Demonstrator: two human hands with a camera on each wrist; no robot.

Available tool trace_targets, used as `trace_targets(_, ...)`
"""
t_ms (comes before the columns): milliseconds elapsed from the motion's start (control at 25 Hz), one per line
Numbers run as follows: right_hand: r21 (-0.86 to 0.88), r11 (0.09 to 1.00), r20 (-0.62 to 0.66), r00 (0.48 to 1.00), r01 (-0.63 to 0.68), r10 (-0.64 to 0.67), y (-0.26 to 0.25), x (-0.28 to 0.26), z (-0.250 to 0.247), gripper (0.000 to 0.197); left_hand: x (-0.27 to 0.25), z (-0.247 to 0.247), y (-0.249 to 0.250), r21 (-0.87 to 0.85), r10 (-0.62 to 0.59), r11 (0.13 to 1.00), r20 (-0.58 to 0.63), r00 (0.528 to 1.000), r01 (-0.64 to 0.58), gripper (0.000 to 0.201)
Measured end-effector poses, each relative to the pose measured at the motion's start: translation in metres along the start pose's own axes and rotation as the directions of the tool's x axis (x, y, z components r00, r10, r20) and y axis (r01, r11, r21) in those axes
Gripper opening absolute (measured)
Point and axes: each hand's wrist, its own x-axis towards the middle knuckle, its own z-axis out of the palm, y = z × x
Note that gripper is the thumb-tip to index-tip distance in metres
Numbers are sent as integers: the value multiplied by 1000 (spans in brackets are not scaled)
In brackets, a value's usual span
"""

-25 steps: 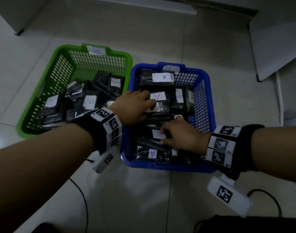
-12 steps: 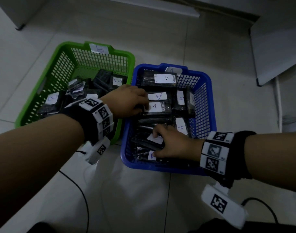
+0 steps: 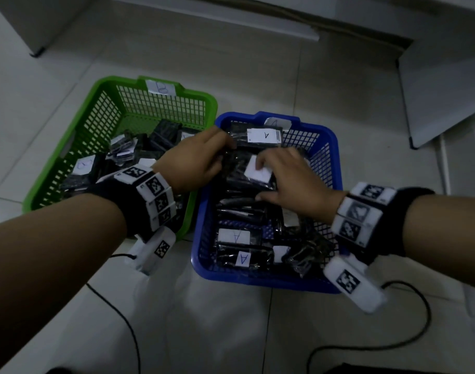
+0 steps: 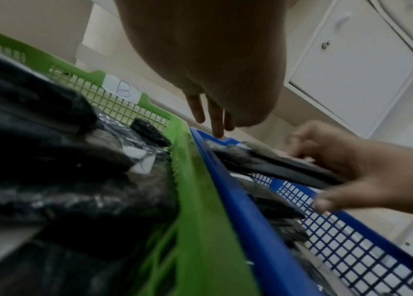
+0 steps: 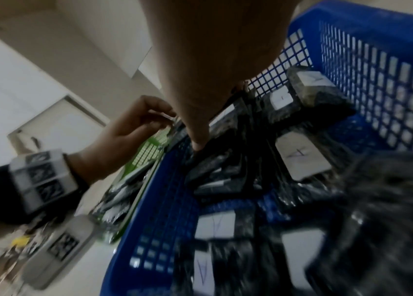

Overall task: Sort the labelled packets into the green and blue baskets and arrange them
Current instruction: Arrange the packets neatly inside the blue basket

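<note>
Both hands' [image 3: 196,163] [image 3: 290,179] fingers pinching glossy black packet [image 3: 240,168], seemingly, over lattice-walled blue basket [image 3: 258,278]

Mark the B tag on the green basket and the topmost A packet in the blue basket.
B tag [image 3: 160,88], head view, middle of the paper.
A packet [image 3: 266,135], head view, on its white label.

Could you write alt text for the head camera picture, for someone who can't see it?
Seen from above, a left hand and right hand both handle a black packet in a blue basket of packets marked A. A green basket tagged B, also holding packets, touches its left side on a tiled floor.
</note>
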Motion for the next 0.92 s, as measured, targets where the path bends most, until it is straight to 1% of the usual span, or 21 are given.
trace_targets(40,-14,1000,30,1000,-8,9,3,11,1,58,-1,0,4,43,54,998,1,999,-54,28)
trace_targets(80,-31,999,64,998,-23,25,5,20,3,58,-2,2,7,103,118,987,45,992,-122,29)
trace_targets(120,-61,998,83,996,-33,38,6,25,5,58,-4,6,8,160,160,971,115,980,-178,31)
trace_targets(160,-105,994,76,996,-32,40,5,26,5,56,-5,10,8,204,169,957,181,969,-205,35)
trace_targets(200,-152,988,37,999,-22,28,2,22,5,53,-6,14,7,226,159,952,211,964,-206,38)
trace_targets(240,-177,984,-38,999,-3,-4,-3,14,6,47,-6,16,5,227,142,955,217,966,-192,40)
trace_targets(280,-158,987,-118,992,33,-52,-9,4,8,36,-6,16,5,219,135,959,208,969,-181,40)
trace_targets(320,-92,993,-134,987,74,-86,-14,-8,13,25,-6,15,5,202,138,963,194,971,-177,40)
trace_targets(360,12,996,-67,994,92,-91,-18,-22,19,17,-7,15,6,183,152,966,175,973,-184,38)
trace_targets(400,95,994,91,993,61,-69,-22,-35,27,19,-8,13,6,176,169,964,164,972,-197,37)
trace_targets(440,107,994,291,956,2,-34,-27,-46,37,29,-10,13,6,183,179,960,169,969,-210,34)
trace_targets(480,53,998,451,893,-23,-3,-29,-53,45,43,-11,13,5,205,182,954,190,965,-220,31)
trace_targets(520,-7,1000,535,845,-27,27,-28,-56,53,53,-13,14,6,225,181,947,211,961,-228,28)
trace_targets(560,-38,998,564,824,-44,58,-28,-56,57,56,-14,16,5,232,178,945,227,958,-231,26)
trace_targets(640,-18,994,570,816,-109,100,-29,-46,57,51,-15,14,3,207,183,950,231,955,-233,25)
trace_targets(680,17,988,555,823,-153,118,-28,-40,54,48,-14,12,2,188,186,955,226,956,-230,24)
trace_targets(760,105,957,464,864,-270,193,-25,-28,45,46,-12,7,2,145,183,966,195,964,-213,21)
trace_targets(840,262,879,378,880,-398,286,-25,-22,33,44,-12,1,7,71,174,980,151,973,-186,22)
trace_targets(880,372,815,372,876,-445,308,-26,-22,28,42,-13,-1,10,26,163,985,168,972,-169,29)
trace_targets(920,479,737,381,869,-477,315,-26,-25,24,40,-13,-4,14,-7,160,987,214,964,-162,39)
